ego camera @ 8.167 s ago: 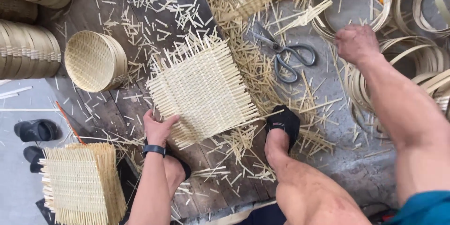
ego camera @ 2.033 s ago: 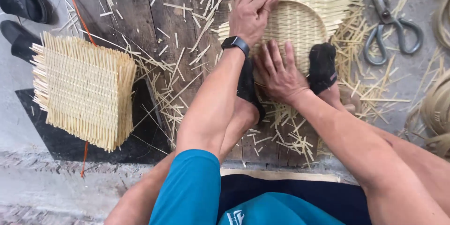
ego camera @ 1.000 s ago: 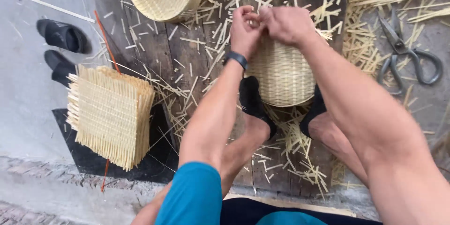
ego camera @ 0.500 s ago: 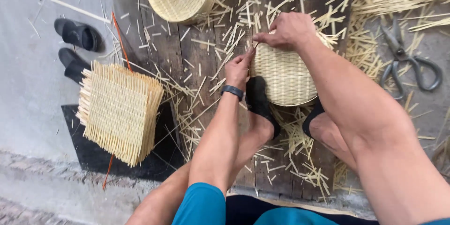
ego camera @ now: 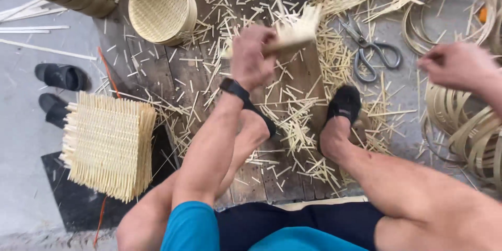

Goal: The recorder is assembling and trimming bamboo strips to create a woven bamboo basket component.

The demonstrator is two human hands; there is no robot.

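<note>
We are gripping pale woven bamboo piece with frayed strip ends (ego camera: 293,34) in left hand (ego camera: 252,56), fingers clenched around it, lifting it above dark wooden plank floor (ego camera: 172,76). Piece blurred; long axis running left-right, tilting up toward far right. Right hand (ego camera: 456,65) hovering well apart at right, fingers loosely curling, grasping nothing, nearest coiled bamboo hoops (ego camera: 470,130). Grey metal scissors (ego camera: 372,52) lying between hands. Left hand being nearer one.
</note>
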